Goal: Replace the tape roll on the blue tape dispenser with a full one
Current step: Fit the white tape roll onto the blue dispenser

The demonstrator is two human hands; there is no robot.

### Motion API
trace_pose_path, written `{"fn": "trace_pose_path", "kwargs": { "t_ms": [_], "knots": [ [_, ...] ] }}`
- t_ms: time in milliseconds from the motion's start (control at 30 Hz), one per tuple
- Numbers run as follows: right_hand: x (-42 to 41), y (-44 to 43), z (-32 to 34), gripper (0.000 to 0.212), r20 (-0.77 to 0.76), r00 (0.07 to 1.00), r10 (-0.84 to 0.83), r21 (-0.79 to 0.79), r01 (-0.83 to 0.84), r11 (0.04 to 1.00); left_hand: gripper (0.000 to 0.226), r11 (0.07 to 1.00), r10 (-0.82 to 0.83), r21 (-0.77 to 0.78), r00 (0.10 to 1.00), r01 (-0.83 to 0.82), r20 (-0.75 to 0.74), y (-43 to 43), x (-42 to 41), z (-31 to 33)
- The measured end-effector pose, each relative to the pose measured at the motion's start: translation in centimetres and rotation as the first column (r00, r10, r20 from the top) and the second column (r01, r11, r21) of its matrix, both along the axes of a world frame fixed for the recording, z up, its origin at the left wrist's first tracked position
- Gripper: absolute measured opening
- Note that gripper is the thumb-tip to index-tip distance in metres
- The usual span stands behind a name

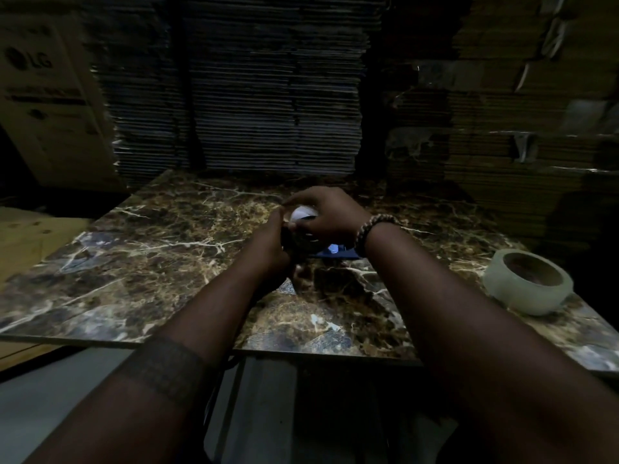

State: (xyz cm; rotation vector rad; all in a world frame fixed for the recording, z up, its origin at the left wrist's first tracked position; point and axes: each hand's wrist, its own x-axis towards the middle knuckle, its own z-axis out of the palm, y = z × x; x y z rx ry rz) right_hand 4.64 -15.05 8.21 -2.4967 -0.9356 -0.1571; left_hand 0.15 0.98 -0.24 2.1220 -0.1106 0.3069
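Both forearms reach forward over the worktop [134, 262]. The left grip [271, 249] and right grip [328, 216] curl around the blue tape dispenser [335, 253].

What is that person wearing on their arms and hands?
No sleeves or gloves: both forearms are bare. The right hand has a braided bracelet of light and dark strands round its wrist. Further up the arm from the left hand, a dark patterned band, maybe a tattoo, circles the forearm.
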Motion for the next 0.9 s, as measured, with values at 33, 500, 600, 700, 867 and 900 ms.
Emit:
{"fn": "trace_pose_path", "kwargs": {
  "t_ms": [33, 500, 600, 700, 867, 900],
  "knots": [
    [0.3, 0.3, 0.3, 0.047, -0.018, 1.000, 0.011, -0.041, -0.012, 0.999, 0.092, 1.000, 0.011, 0.017, 1.000, -0.011, 0.000, 0.0, 0.0, 0.1],
    [3.3, -1.2, 0.3, 0.026, -0.101, 0.993, 0.060, 0.031, -0.057, 0.998, 0.087, 0.994, 0.105, 0.017, 0.994, -0.104, -0.031, -0.1, 0.9, -0.1],
    [3.3, -1.9, 0.0, 0.027, -0.093, 0.993, 0.072, 0.109, -0.061, 0.992, 0.083, 0.995, 0.100, 0.007, 0.994, -0.100, -0.041, -0.2, 0.8, 0.0],
    [3.3, -2.8, -0.3, 0.028, -0.132, 0.989, 0.068, 0.237, -0.035, 0.971, 0.087, 0.995, 0.098, 0.007, 0.994, -0.098, -0.044, -0.3, 0.6, 0.2],
    [3.3, -4.6, -1.4, 0.034, -0.209, 0.973, 0.097, 0.462, 0.011, 0.887, 0.079, 0.994, 0.109, 0.016, 0.992, -0.108, -0.061, -0.5, 0.3, 0.5],
    [3.3, -4.9, -1.6, 0.036, -0.236, 0.966, 0.102, 0.501, 0.031, 0.865, 0.079, 0.993, 0.114, 0.024, 0.992, -0.112, -0.061, -0.5, 0.3, 0.4]
  ]
}}
